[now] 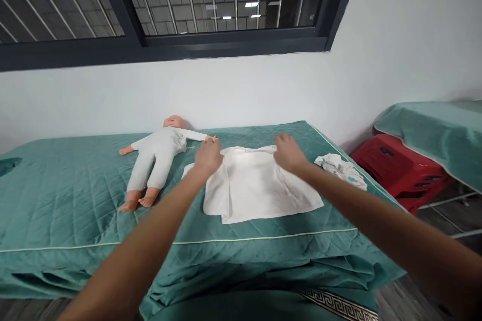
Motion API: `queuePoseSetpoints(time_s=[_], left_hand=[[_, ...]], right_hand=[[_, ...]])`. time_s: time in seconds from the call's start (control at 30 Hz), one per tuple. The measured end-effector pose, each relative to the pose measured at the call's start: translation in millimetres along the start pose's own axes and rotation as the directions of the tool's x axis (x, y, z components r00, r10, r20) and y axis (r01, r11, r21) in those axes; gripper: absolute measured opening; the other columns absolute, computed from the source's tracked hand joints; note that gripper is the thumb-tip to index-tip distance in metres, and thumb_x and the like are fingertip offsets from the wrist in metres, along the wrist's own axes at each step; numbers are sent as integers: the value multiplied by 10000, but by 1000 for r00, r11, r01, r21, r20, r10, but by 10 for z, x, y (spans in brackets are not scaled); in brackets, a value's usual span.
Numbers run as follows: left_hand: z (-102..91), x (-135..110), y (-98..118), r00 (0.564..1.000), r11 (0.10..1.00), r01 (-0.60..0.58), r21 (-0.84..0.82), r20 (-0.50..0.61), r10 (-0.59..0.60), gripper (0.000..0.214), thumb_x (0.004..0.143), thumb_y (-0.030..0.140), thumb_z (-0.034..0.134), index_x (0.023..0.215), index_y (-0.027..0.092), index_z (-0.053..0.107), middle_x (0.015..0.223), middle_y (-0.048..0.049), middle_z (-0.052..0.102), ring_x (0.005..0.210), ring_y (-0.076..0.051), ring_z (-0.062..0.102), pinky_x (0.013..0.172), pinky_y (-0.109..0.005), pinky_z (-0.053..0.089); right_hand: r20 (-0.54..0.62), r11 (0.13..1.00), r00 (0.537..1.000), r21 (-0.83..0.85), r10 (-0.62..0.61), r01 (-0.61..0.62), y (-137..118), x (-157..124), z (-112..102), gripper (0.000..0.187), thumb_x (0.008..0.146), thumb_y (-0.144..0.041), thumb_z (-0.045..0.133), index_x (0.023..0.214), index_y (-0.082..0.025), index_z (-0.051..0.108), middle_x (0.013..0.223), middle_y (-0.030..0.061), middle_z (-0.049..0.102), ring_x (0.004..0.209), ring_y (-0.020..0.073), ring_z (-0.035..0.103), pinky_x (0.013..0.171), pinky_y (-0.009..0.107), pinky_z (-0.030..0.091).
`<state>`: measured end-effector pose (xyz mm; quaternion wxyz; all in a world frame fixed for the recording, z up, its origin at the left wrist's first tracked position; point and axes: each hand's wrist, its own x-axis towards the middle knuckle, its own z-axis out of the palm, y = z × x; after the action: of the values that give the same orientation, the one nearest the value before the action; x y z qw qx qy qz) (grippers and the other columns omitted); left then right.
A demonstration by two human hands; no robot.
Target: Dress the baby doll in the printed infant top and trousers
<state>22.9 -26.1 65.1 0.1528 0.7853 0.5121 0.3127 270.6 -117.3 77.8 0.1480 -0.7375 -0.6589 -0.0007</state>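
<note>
A small white baby shirt lies spread on the green quilted bed cover in front of me. My left hand is closed on the shirt's upper left part, close to the doll's outstretched hand. At the upper right part of the shirt, my right hand has its fingers curled around the fabric. The fingertips of both hands are partly hidden. To the left, a baby doll with a white cloth body lies on its back, arms spread and feet toward me.
A crumpled white cloth with a green print lies at the bed's right side. Beyond that edge are a red plastic stool and another green-covered surface. A white wall and a dark-framed window stand behind the bed.
</note>
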Motion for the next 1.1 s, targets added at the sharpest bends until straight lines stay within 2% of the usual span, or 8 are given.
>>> queuePoseSetpoints(time_s=[0.13,0.27,0.37,0.47,0.6,0.73,0.87,1.1], left_hand=[[747,-339,24,991,999,-10,-36,132,15,196,795,133,643,978,161,707,1112,-167,726,1114,-286,673,1019,-370,477],[1043,-433,-3,984,995,87,46,153,-93,343,853,120,566,1187,87,636,1417,-226,574,1394,-293,493,1163,-394,364],[1042,-313,-24,972,977,180,113,132,-194,397,887,166,542,1265,49,572,1439,-260,538,1429,-331,439,1184,-457,329],[1051,-153,27,955,954,259,152,105,-276,451,906,215,520,1331,62,514,1423,-251,550,1409,-348,456,1163,-493,353],[1148,-9,178,947,940,299,164,72,-313,594,917,265,495,1477,116,362,1547,-205,441,1466,-332,382,1174,-509,348],[1216,96,221,956,941,266,208,66,-284,638,945,278,433,1547,149,264,1610,-183,365,1488,-319,347,1168,-565,349],[1258,224,87,964,937,194,292,120,-237,636,975,309,397,1581,195,240,1603,-168,384,1467,-329,377,1141,-612,365],[1382,401,-146,960,921,82,381,218,-176,599,1032,419,253,1572,170,323,1568,-214,413,1421,-352,441,1095,-533,440]], right_hand=[[66,995,995,63,-81,77,-371,-158,806,420,906,-161,524,1323,-150,577,1420,138,594,1307,255,523,1108,358,382],[28,992,992,42,121,-123,-382,-106,1186,488,984,-314,457,1384,-36,488,1544,233,439,1467,357,334,1192,482,261],[-2,971,971,31,238,-238,-261,26,1223,534,991,-366,443,1382,-2,459,1481,273,479,1434,376,381,1163,468,310],[-24,955,955,33,297,-296,-194,113,1200,500,988,-376,435,1370,-53,463,1414,259,527,1330,361,502,1073,452,411],[-86,940,937,70,340,-334,-182,164,1180,508,973,-358,458,1402,-91,408,1446,244,493,1321,351,512,1041,436,435],[-128,935,929,123,347,-332,-119,280,1145,544,972,-352,460,1438,-89,360,1468,242,478,1324,362,510,1023,444,454],[-115,946,941,105,319,-308,-13,491,1139,557,988,-367,436,1461,-84,348,1488,249,463,1353,373,487,1056,469,437],[-7,960,961,64,275,-274,134,747,1303,545,1009,-389,405,1422,-34,415,1468,280,497,1402,362,455,1160,460,331]])
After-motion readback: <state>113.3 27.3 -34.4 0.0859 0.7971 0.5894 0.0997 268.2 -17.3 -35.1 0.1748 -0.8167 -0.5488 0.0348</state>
